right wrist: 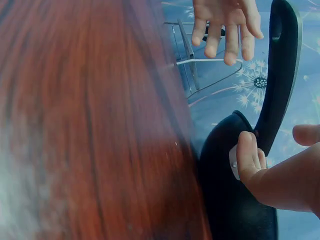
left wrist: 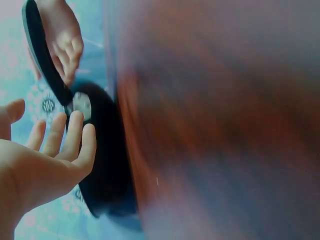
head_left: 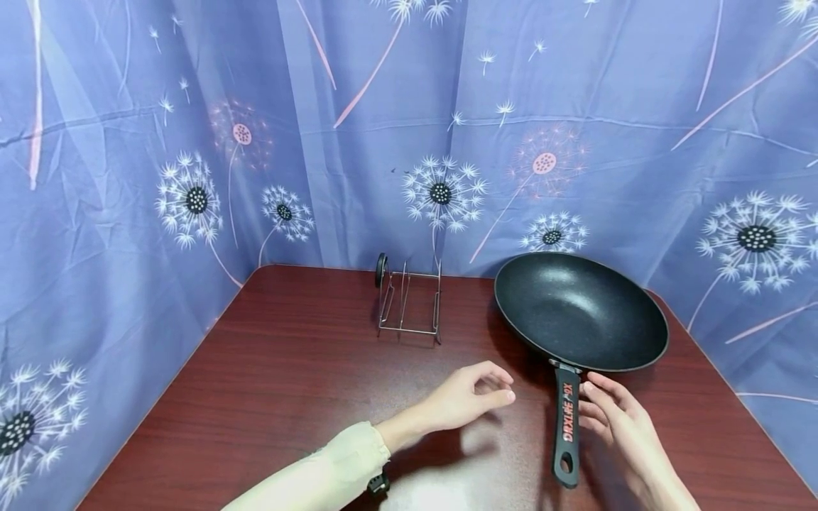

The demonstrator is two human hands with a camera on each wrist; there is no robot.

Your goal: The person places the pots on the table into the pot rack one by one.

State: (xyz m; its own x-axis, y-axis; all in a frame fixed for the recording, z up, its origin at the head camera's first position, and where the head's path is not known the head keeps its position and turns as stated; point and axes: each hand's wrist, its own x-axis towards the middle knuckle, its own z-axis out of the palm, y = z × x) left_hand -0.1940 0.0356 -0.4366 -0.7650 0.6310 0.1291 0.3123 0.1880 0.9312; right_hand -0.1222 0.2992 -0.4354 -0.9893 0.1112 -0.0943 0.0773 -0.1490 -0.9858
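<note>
A black frying pan point(head_left: 578, 312) stands at the back right of the table, its long handle point(head_left: 566, 426) with red lettering pointing toward me. Just right of the handle is my right hand point(head_left: 623, 426). Its fingers reach close to the handle's base, thumb apart in the right wrist view; whether they touch it I cannot tell. To the left of the handle my left hand point(head_left: 469, 397) hovers above the table with loosely bent fingers, holding nothing. In the left wrist view the left hand point(left wrist: 50, 160) shows spread fingers, with the pan point(left wrist: 107, 155) beyond them.
At the back middle of the brown wooden table point(head_left: 287, 383) stands a thin metal wire rack point(head_left: 409, 330) with a black round part point(head_left: 381, 270) at its left. A blue curtain point(head_left: 358, 177) with dandelion prints surrounds the table's back and sides.
</note>
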